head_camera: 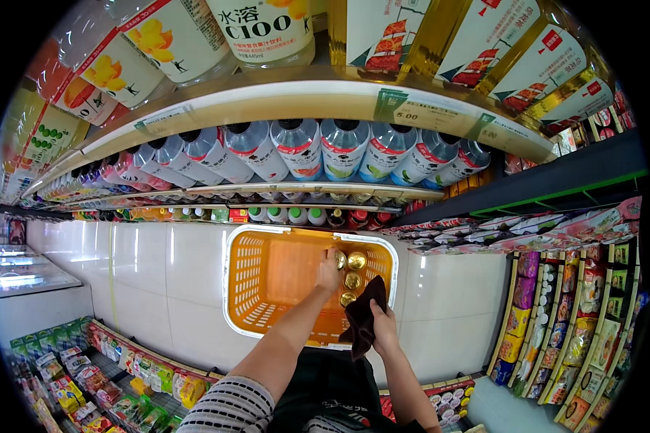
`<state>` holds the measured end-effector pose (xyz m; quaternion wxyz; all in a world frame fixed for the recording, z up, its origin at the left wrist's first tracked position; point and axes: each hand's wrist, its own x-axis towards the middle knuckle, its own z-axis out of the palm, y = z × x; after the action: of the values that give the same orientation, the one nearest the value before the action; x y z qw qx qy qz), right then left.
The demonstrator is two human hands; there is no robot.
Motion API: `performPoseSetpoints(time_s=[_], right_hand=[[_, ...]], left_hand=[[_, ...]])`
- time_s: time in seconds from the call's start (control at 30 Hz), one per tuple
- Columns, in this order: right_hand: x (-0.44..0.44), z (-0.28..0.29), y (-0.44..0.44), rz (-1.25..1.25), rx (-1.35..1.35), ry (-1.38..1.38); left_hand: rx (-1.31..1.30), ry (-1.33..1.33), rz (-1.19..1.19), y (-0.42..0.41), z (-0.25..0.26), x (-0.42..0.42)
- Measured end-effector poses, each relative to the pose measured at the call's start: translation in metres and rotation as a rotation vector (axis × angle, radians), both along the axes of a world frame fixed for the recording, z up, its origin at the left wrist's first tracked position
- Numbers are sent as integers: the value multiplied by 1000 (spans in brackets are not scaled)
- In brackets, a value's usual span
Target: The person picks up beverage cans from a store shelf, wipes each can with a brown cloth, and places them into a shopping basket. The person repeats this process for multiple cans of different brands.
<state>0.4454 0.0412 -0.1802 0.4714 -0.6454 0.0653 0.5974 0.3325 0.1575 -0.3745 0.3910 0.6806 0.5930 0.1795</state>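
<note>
Below me an orange plastic shopping basket [281, 270] with a white rim rests in the aisle. Along its right side stand several gold-capped containers [352, 280], seen from above. My left hand [329, 273] reaches into the basket with its fingers around another gold-capped container [340, 260], next to the others. Over the basket's lower right corner, my right hand [384, 327] grips a dark brown cloth [364, 319]. The cloth hangs partly in front of the rim and the lowest container.
Drink shelves [303, 97] stand ahead, their upper ledge jutting towards me. Clear bottles [345, 149] line a lower shelf. Snack racks [552, 330] are to the right, a packaged-goods display [92, 384] at lower left, and a white chest freezer [38, 287] at left. Glossy tiles [189, 270] surround the basket.
</note>
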Motion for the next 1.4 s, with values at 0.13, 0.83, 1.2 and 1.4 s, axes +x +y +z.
performPoseSetpoints(time_s=[0.13,0.83,1.2,1.4], right_hand=[[5,-1,3,2,17,14],[13,257,104,61,842,184],[9,362,84,80,1110,362],[15,354,68,80,1135,361]], left_hand=[[-23,23,59,3,18,3],[436,-373,-204,93,536,-9],[1372,-282,-82,198,765,88],[1078,-116,57,241,785,115]])
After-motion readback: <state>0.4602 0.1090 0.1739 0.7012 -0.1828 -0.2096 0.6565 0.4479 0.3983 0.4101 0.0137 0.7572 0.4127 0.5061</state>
